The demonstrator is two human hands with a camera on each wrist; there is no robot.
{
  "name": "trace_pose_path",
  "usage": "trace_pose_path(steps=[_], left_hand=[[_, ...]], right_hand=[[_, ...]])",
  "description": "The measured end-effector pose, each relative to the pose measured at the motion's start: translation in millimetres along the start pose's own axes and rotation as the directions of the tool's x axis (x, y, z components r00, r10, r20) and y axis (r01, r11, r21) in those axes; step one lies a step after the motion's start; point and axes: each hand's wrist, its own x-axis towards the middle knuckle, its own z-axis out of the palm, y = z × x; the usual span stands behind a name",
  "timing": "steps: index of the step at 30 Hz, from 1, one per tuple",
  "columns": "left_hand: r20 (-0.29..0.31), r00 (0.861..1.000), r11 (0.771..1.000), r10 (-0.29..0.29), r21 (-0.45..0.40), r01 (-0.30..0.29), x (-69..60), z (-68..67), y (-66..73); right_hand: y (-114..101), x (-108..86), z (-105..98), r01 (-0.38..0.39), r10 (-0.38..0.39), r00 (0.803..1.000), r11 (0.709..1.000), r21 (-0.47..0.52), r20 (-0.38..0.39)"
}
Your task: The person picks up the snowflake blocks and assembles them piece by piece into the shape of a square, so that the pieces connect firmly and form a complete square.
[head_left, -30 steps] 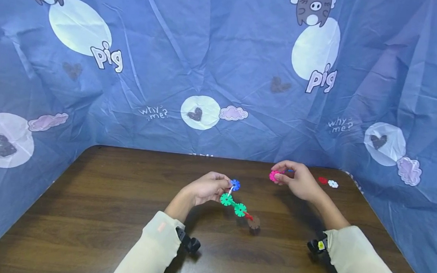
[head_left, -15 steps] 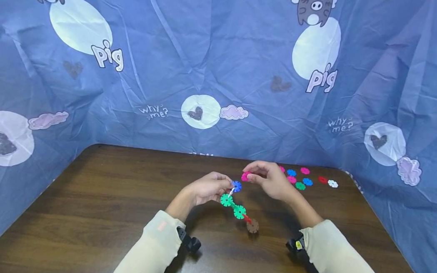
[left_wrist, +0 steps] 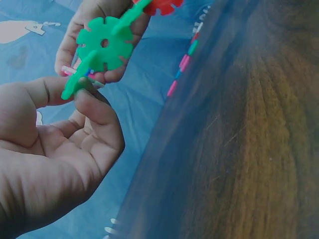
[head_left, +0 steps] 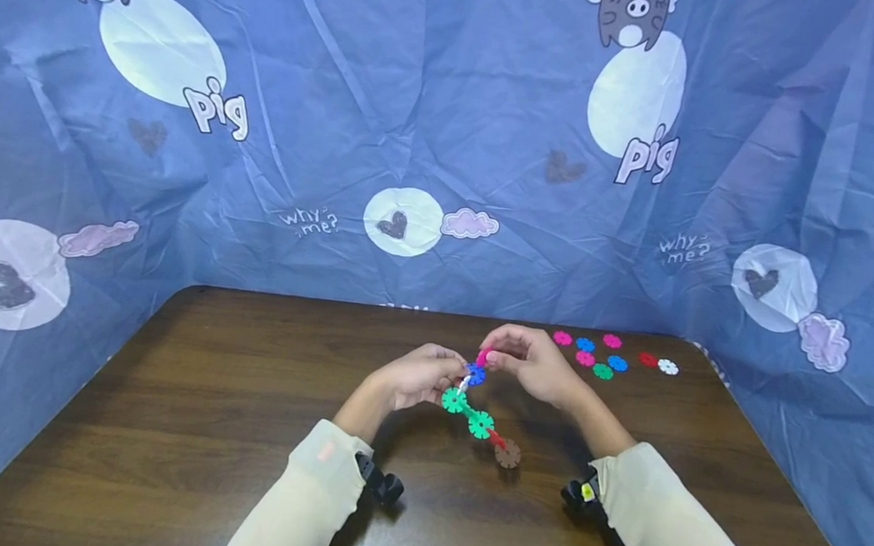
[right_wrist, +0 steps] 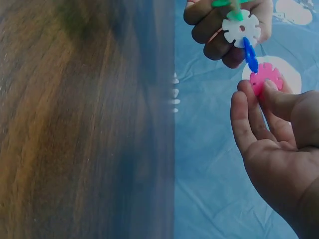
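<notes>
A chain of notched discs hangs from the left hand (head_left: 417, 378): a blue disc (head_left: 475, 375), a white disc (right_wrist: 242, 28), green discs (head_left: 481, 424), a red piece (head_left: 496, 438) and a brown disc (head_left: 507, 454) at its low end. In the left wrist view, thumb and fingers of the left hand (left_wrist: 65, 144) pinch the chain near a green disc (left_wrist: 104, 44). The right hand (head_left: 535, 365) pinches a pink disc (right_wrist: 265, 78) between thumb and fingers, its edge against or very near the blue disc; contact is hard to tell.
Loose discs lie at the table's back right: pink (head_left: 585, 359), blue (head_left: 617, 363), green (head_left: 603, 372), red (head_left: 648, 359) and white (head_left: 667, 367), among others. A blue printed cloth (head_left: 416, 121) stands behind the brown wooden table (head_left: 172, 424).
The right hand has moved left from above the loose discs, bringing the pink disc up to the blue one and turning it edge-on. The left hand has stayed nearly still.
</notes>
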Motion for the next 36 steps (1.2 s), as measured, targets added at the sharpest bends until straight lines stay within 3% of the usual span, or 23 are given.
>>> trace_pose_path(steps=[12,22,27,32,36], left_hand=[[-0.005,1.0,0.997,0.031,-0.065,-0.031,2.6,-0.9,-1.6],[-0.042,0.998,0.998,0.045,-0.03,-0.046,-0.3,1.2,-1.2],[-0.037,0.998,0.999,0.049,-0.015,-0.05,-0.2,2.4,-2.3],[-0.012,0.998,0.998,0.055,-0.019,-0.055,0.9,4.1,-1.6],[-0.025,0.999,0.999,0.032,-0.035,-0.033,2.1,3.9,-1.0]], right_hand=[[4.3,1.2,-0.5,-0.045,0.047,0.999,0.984,0.172,-0.006],[6.1,3.1,5.0,-0.078,0.079,0.997,0.988,0.136,-0.006],[8.5,2.7,6.0,-0.11,0.113,0.994,0.98,0.167,-0.005],[12.2,2.3,4.0,-0.106,0.121,0.991,0.973,0.205,-0.062],[14.6,2.6,4.1,-0.098,0.119,0.988,0.976,0.192,-0.103]])
